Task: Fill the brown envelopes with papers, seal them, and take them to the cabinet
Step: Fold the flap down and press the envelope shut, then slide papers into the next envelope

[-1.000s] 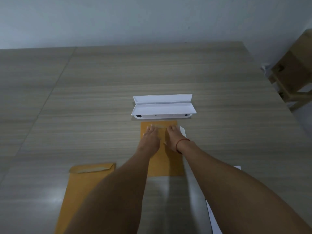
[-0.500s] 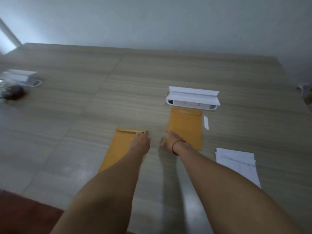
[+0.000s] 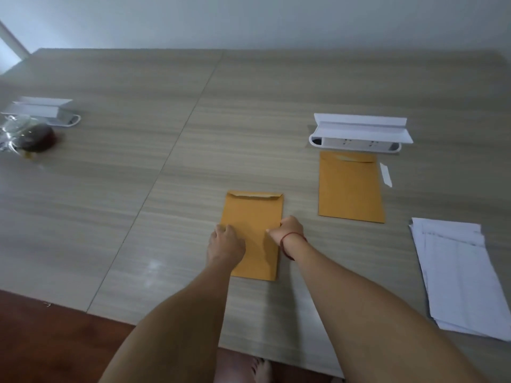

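A brown envelope [image 3: 253, 214] lies flat on the table in front of me, its flap at the far end. My left hand [image 3: 225, 244] sits on its left edge with fingers curled over the edge. At its right edge my right hand [image 3: 289, 229], with a red string on the wrist, pinches the envelope, thumb on top. A second brown envelope [image 3: 349, 186] lies flat farther off to the right, apart from both hands. A stack of white papers [image 3: 459, 275] rests at the table's right side.
A white open-lidded socket box [image 3: 356, 134] stands just beyond the second envelope, with a small white strip [image 3: 385, 174] beside it. At far left are another white box [image 3: 47, 109] and a clear bag holding something dark [image 3: 30, 136]. The table's near edge [image 3: 110, 317] borders red-brown floor.
Both hands left the right envelope and moved to the left one, now holding its two side edges. My view swung left and pulled back.
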A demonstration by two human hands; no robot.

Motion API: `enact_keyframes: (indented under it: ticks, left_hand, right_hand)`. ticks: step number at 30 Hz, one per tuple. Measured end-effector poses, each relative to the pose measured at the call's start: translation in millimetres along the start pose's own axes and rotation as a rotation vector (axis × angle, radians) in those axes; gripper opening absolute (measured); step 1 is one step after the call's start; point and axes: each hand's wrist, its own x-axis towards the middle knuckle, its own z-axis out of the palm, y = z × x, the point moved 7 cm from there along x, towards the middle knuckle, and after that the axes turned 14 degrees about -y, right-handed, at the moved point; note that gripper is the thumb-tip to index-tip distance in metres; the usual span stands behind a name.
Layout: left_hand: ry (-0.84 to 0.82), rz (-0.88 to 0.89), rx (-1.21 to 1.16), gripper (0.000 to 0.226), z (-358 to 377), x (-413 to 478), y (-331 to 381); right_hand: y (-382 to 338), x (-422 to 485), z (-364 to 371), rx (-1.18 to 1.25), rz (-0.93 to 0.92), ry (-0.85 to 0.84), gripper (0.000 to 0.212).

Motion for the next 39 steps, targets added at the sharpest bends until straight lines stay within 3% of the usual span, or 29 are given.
enact_keyframes:
  ticks: [4,10,13,21,23,28,34,39]
  left_hand:
    - [0.051,0.011,-0.009,0.051,-5,-2,2]
    - [0.045,0.02,-0.055,0.054,-12,-5,-2]
    - [0.077,0.052,-0.055,0.051,-17,-13,10]
    - [0.124,0.181,-0.139,0.048,6,-60,98]
    - [0.08,0.191,-0.112,0.047,27,-73,123]
    - [0.01,0.174,-0.084,0.046,87,-96,172]
    - [0.024,0.093,0.008,0.035,128,-103,181]
    - [0.146,0.301,0.245,0.033,124,-101,210]
  right_hand:
    - [9,2,1,0.243,0.072,0.085,0.043]
    - [2,-3,11,0.255,0.059,0.006,0.032]
    - [6,-13,4,0.308,0.029,-0.034,0.04]
    - [65,-62,-80,0.354,-0.005,0.11,0.018]
    - [88,-74,-104,0.307,0.017,0.167,0.02]
    - [143,-93,-140,0.049,0.097,0.199,0.05]
    - [183,-105,-158,-0.44,0.111,0.244,0.04]
    - [162,-89,-161,-0.551,-0.108,0.223,0.033]
